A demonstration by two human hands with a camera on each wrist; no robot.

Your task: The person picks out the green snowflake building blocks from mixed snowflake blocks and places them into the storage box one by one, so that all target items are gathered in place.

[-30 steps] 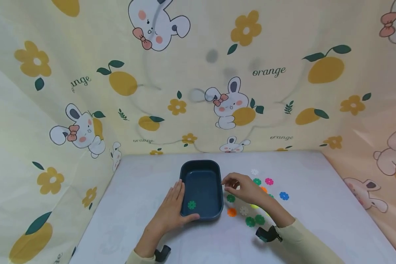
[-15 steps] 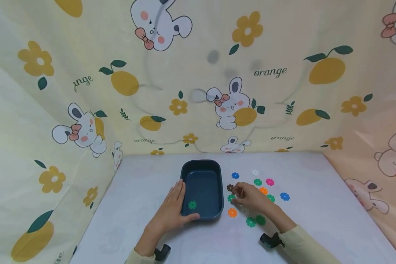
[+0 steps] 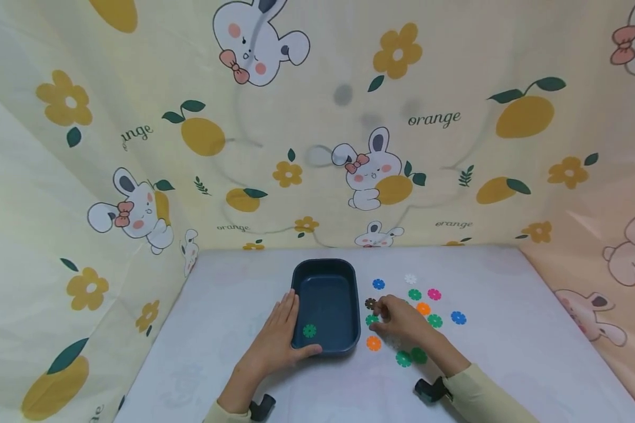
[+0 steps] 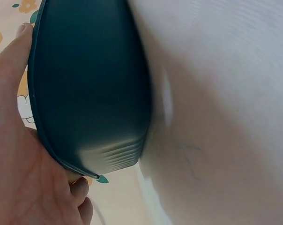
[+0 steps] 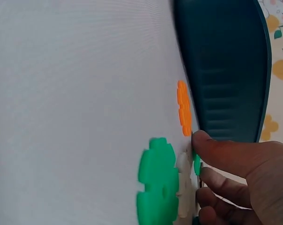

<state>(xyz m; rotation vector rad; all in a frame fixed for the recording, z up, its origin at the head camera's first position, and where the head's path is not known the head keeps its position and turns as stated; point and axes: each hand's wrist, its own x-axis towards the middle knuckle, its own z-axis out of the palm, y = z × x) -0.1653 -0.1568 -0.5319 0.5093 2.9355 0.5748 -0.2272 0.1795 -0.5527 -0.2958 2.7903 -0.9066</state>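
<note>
The dark blue rectangular tray (image 3: pixel 325 294) stands on the table with one green snowflake disc (image 3: pixel 309 331) inside it. My left hand (image 3: pixel 275 336) rests against the tray's left and near rim, fingers straight along the side and thumb on the near edge. The left wrist view shows the palm at the rim. Right of the tray, my right hand (image 3: pixel 404 322) has thumb and index finger at the edges of another green snowflake disc (image 3: pixel 371 320), pinching it low over the table. A brown disc (image 3: pixel 370 304) lies just beyond those fingertips.
Several snowflake discs are scattered to the right, among them an orange disc (image 3: pixel 373 343), a pink disc (image 3: pixel 434 294) and two blue ones. A pair of green discs (image 3: pixel 404 359) lies nearest me. A patterned curtain (image 3: pixel 317 176) closes off the back and sides.
My right hand has drawn back from the tray's right rim to the green disc, uncovering the blue and brown discs. The left hand stays against the tray.
</note>
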